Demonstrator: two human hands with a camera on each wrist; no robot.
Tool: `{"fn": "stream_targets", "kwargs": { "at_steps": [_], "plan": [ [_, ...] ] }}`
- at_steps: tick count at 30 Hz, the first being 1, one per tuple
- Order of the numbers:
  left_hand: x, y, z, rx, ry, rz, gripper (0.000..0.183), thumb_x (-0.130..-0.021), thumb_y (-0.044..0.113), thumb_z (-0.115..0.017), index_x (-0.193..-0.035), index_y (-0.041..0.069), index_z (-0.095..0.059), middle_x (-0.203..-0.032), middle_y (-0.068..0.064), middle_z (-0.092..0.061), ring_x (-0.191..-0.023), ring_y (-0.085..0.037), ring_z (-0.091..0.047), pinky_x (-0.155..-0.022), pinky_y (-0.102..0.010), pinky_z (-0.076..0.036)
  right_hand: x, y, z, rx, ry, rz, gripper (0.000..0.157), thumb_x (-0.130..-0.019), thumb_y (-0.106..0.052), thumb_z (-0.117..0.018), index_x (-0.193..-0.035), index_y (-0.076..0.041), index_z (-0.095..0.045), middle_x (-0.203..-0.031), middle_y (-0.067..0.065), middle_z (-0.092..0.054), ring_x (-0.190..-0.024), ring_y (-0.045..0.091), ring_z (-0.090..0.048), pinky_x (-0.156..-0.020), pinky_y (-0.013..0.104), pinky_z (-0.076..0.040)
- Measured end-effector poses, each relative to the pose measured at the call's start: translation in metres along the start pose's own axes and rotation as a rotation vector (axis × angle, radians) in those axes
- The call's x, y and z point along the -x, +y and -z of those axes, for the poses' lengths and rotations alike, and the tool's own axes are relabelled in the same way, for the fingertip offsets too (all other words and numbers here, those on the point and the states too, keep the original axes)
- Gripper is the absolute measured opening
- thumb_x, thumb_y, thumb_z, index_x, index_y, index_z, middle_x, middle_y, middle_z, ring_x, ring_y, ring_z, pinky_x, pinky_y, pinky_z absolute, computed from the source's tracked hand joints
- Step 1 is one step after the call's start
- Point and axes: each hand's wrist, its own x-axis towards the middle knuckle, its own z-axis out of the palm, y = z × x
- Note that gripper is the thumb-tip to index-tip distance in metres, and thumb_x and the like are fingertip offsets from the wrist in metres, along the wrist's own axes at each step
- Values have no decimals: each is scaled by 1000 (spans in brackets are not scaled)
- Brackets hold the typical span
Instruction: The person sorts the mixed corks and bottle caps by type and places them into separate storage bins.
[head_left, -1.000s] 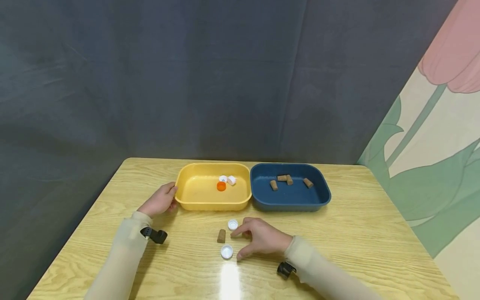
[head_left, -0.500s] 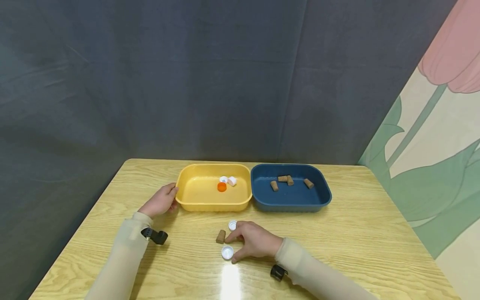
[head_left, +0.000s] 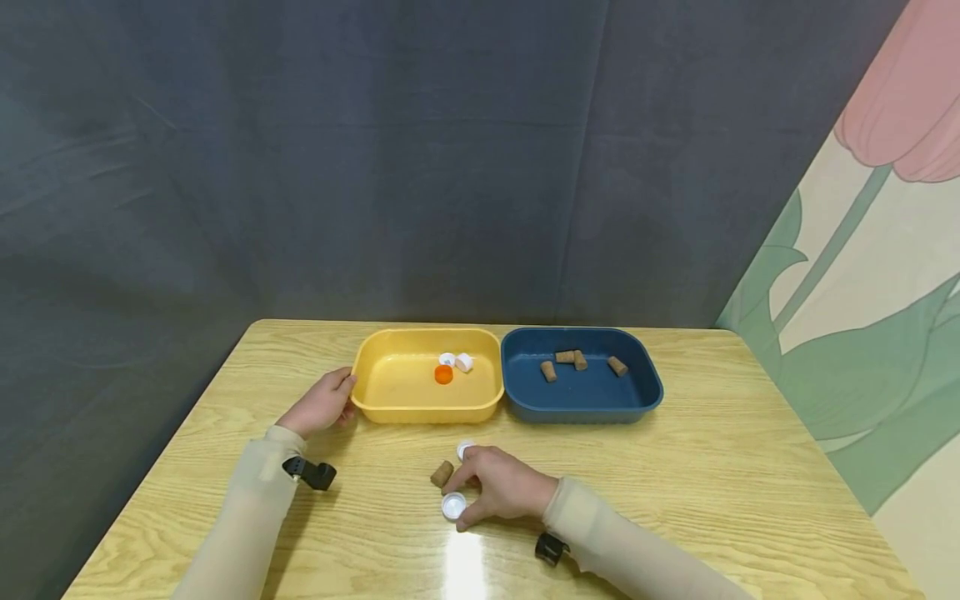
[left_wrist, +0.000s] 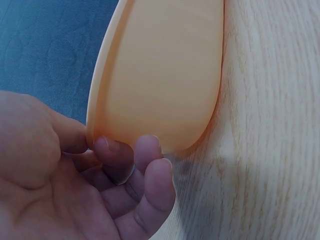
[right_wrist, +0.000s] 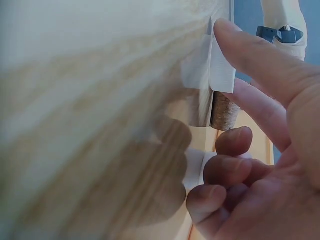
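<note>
At the left end of the yellow tray [head_left: 427, 414], my left hand [head_left: 318, 404] pinches the rim between thumb and forefinger, its other fingers loosely curled beside the wall. My right hand [head_left: 512, 483] reaches over the table with thumb and forefinger at opposite edges of a white bottle cap [head_left: 453, 507], gripping it. In the right wrist view the cap [right_wrist: 223, 67] stays close to the tabletop, the thumb tip at its upper edge. A cork [head_left: 442, 474] lies tilted just past the forefinger. Another white cap [head_left: 463, 448] is partly hidden behind the right hand.
Inside the yellow tray are an orange cap [head_left: 443, 375] and two white caps [head_left: 464, 362]. A dark blue tray [head_left: 585, 415] stands right beside it, with several corks [head_left: 617, 367] inside. A dark curtain [head_left: 420, 167] hangs behind the wooden table [head_left: 735, 467].
My right hand has moved left and closed its thumb and forefinger on the nearer white cap. The cork beside it has turned askew. My left hand has stayed at the yellow tray.
</note>
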Motion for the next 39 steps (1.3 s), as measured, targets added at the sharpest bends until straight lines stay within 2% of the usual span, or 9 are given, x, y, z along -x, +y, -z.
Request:
{"fn": "stream_targets", "kwargs": {
  "at_steps": [6,11,17,22,34,39],
  "plan": [
    [0,-1,-1,-11,4,9,42,-111,15,-27,-140,-12,-39,-80,-11,-53,-69,-23,-55,-62,-36,-52,1,-1,0,1,6,7,33,-70,-28,-93,-100,-20,-82,-76,-8,-49,-66,2,-30,-60,14,-30],
    [-1,0,0,-7,-1,5,41,-111,15,-27,-139,-12,-40,-80,-12,-53,-69,-24,-55,-61,-36,-52,3,-2,1,-15,30,31,30,-69,-27,-93,-96,-20,-82,-76,-2,-51,-67,1,-31,-61,14,-29],
    [-1,0,1,-6,-7,-9,40,-111,14,-26,-138,-13,-41,-79,-12,-53,-68,-25,-56,-61,-38,-53,8,-3,6,-69,59,7,31,-68,-26,-94,-96,-20,-82,-80,-4,-58,-69,1,-39,-63,14,-36],
    [-1,0,0,-9,-10,-13,40,-111,13,-26,-137,-14,-41,-79,-11,-52,-68,-24,-56,-61,-39,-53,10,-3,13,-88,74,-10,31,-70,-28,-93,-97,-22,-82,-84,-5,-60,-73,6,-45,-66,16,-38],
    [-1,-1,-1,-14,0,0,40,-111,14,-27,-137,-12,-42,-81,-11,-53,-70,-23,-56,-63,-37,-53,10,-7,36,-46,138,-23,33,-72,-26,-92,-102,-18,-82,-83,6,-61,-78,21,-52,-66,21,-39],
    [-1,-1,-1,-12,2,6,40,-111,14,-27,-137,-12,-41,-81,-12,-52,-71,-24,-56,-64,-38,-53,6,-10,52,-48,179,8,32,-73,-23,-91,-103,-16,-81,-80,-2,-58,-73,14,-49,-63,21,-37]
  ]
}}
